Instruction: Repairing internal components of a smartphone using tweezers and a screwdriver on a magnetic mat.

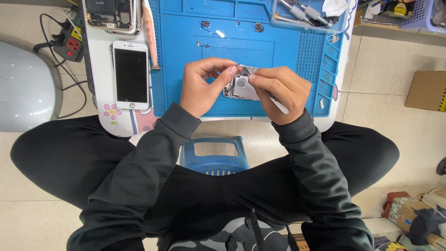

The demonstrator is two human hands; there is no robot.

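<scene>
- My left hand [202,86] pinched the top edge of the opened phone body [239,88], fingers closed on it.
- My right hand [278,90] gripped metal tweezers [274,101], tips at the phone's upper edge.
- The phone body lay on the blue repair mat [186,69] on the table.
- A white phone screen [131,74] lay well to the left.

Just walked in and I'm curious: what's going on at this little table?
A person in a dark sweatshirt sits over a blue work mat, working on a small opened silver phone body. The left hand pinches its top edge; the right hand holds slim metal tweezers against it. A white-framed phone screen lies on the mat's left side.
</scene>
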